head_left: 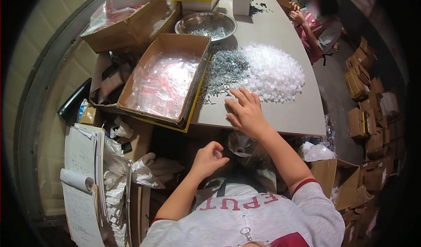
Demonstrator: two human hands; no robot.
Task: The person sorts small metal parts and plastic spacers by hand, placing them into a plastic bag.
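Observation:
My right hand [246,112] reaches over the table's front edge with its fingers spread, the fingertips close to the near side of a pile of grey metal screws [226,67]. Against that pile, to its right, lies a heap of small white translucent plastic pieces [274,74]. My left hand [208,159] is held lower, in front of the table, with its fingers curled round; something pale seems to show inside, too small to name. On the left stands an open cardboard box [164,39] filled with clear plastic bags [162,82] with red strips.
A metal bowl [180,27] with screws sits behind the piles. Another carton of bags [116,32] stands back left. Papers [81,159] hang at lower left. A co-worker [318,28] is at the table's far right. Cardboard boxes [357,82] line the floor at right.

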